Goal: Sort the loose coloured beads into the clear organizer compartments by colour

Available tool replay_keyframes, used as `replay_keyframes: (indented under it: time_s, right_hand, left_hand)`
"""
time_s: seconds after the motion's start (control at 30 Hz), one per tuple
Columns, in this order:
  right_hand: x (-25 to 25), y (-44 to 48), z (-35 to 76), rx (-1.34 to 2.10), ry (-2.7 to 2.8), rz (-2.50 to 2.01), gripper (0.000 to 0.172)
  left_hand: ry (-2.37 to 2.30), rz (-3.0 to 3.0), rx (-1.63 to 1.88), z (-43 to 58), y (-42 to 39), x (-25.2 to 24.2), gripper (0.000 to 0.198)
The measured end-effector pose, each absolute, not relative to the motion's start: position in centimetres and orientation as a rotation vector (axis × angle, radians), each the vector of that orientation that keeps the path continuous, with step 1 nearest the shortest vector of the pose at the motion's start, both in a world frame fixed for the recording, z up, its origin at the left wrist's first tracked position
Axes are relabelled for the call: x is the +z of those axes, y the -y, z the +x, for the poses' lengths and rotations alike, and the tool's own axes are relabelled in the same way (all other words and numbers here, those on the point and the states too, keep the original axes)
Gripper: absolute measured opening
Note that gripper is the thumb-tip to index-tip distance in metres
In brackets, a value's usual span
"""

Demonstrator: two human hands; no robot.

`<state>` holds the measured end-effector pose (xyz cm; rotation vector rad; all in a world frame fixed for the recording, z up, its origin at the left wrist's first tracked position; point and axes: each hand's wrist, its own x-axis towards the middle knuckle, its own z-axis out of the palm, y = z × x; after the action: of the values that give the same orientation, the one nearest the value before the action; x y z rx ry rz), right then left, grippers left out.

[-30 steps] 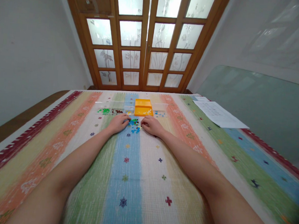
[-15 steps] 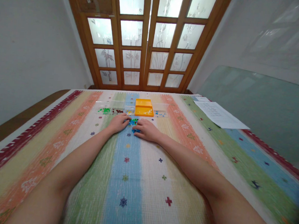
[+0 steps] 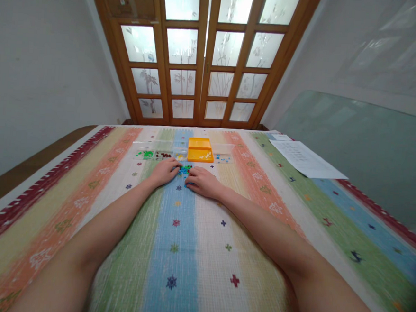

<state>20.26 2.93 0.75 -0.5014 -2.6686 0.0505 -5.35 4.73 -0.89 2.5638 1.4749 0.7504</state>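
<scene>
Between my hands lies a small cluster of blue and green pieces (image 3: 184,170) on the tablecloth's blue stripe; the pieces are too small to tell their kind. My left hand (image 3: 164,172) rests at its left side, fingers bent together with the tips against the cluster's edge. From the right, my right hand (image 3: 204,181) curls its fingers close to the cluster. A small blue piece (image 3: 187,185) peeks out beneath those fingers, mostly covered by them.
Behind the hands stands an open orange box (image 3: 200,144) with white bits in it. Clear plastic trays (image 3: 136,147) flank it, holding green, dark red, yellow and blue bits. Paper sheets (image 3: 309,162) lie at the right. Striped cloth (image 3: 182,268) covers the table.
My right hand's fingers have shifted slightly and now hide more of the blue piece under them. My left hand stays in about the same place.
</scene>
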Motion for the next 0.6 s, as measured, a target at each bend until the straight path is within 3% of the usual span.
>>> replay_keyframes:
  time_s: [0.27, 0.6]
  right_hand:
    - [0.5, -4.0, 20.9, 0.286, 2.394, -0.715, 0.013]
    - [0.4, -9.1, 26.3, 0.362, 1.649, -1.281, 0.026]
  left_hand:
    - [-1.479, 2.554, 0.748, -5.3, -4.6, -0.7, 0.03]
    - [-1.473, 2.539, 0.737, -5.3, -4.4, -0.3, 0.03]
